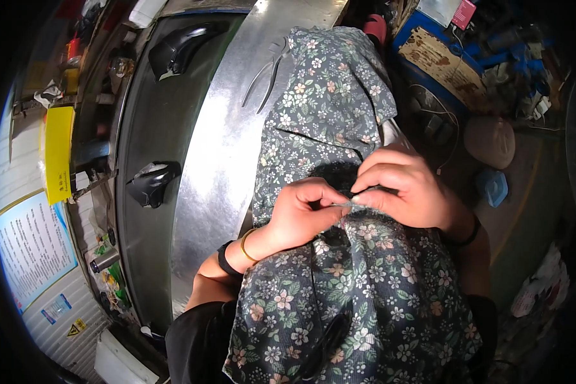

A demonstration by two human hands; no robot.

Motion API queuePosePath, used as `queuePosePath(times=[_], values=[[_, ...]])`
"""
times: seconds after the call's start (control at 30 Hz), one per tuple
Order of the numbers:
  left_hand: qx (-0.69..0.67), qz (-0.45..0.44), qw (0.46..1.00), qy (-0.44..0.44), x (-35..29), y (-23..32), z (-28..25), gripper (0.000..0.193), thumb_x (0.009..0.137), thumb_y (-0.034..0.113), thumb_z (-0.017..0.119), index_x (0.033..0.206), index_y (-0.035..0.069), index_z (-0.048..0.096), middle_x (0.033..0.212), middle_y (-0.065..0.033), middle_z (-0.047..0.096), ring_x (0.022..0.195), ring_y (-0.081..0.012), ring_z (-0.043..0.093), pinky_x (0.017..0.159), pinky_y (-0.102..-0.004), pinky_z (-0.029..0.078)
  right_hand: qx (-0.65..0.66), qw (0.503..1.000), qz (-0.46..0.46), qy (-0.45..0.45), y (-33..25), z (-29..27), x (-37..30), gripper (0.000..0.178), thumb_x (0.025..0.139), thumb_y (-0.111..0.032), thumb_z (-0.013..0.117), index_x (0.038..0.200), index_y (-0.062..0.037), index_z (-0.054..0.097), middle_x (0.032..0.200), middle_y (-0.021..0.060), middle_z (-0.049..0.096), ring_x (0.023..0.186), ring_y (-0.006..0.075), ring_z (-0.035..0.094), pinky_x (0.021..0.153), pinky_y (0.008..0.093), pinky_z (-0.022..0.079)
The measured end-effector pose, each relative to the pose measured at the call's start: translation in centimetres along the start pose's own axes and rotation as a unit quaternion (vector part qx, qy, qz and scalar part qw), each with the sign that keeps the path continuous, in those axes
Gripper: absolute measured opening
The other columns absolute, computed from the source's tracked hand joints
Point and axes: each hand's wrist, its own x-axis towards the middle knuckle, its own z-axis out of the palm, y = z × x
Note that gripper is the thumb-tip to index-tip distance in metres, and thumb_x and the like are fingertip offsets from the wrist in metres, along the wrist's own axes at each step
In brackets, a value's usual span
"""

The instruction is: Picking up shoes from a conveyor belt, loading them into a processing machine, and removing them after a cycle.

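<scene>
Dark floral cloth (377,288) covers my lap and reaches forward over the metal work surface. Above it, my left hand (307,210) pinches with thumb and forefinger. The fingertips of my right hand (403,185) meet them, also in a pinch. Between them is a small, thin greyish piece that I cannot make out; the fingers mostly cover it. A pair of metal pliers (269,72) lies on the shiny metal surface (221,147), beside the far part of the cloth and away from both hands.
Left of the metal surface runs a dark conveyor belt (153,249) carrying a glossy black curved piece (182,50) and another glossy black piece (152,184). A blue container with a stained board (441,67) stands at the far right. A light blue plastic item (493,187) lies at right.
</scene>
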Motion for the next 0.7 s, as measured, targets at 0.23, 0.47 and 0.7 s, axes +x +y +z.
queuePosePath(times=[0.23,0.47,0.7], values=[[0.096,0.164,0.98,0.057,0.2,0.2,0.1,0.015,0.072,-0.003,0.078,0.082,0.004,0.07,0.069,-0.0011,0.06,0.058,-0.0077,0.054,0.05,-0.0225,0.041,0.015,0.991,0.068,-0.112,0.8,-0.5,-0.5,0.01,0.08,-0.01,0.072,0.082,-0.0024,0.066,0.081,0.0088,0.064,0.075,0.0245,0.064,0.067,0.0342,0.05],[0.19,0.304,0.933,0.029,1.1,0.9,-0.5,0.013,0.072,0.001,0.076,0.075,0.006,0.064,0.069,-0.0034,0.06,0.054,-0.0158,0.057,0.046,-0.027,0.045,0.084,0.991,0.057,-0.088,1.3,-0.6,-1.7,0.011,0.082,-0.01,0.072,0.083,-0.0016,0.065,0.078,0.0064,0.066,0.07,0.0165,0.065,0.063,0.0286,0.049],[0.318,0.461,0.827,0.036,1.1,1.2,-1.1,0.018,0.065,0.008,0.074,0.082,0.007,0.068,0.073,-0.0018,0.06,0.058,-0.0144,0.057,0.046,-0.0254,0.043,0.234,0.946,0.149,-0.168,1.8,0.8,-0.7,0.013,0.085,-0.011,0.071,0.089,-0.0016,0.062,0.076,0.0019,0.064,0.069,0.0045,0.059,0.06,0.0235,0.046]])
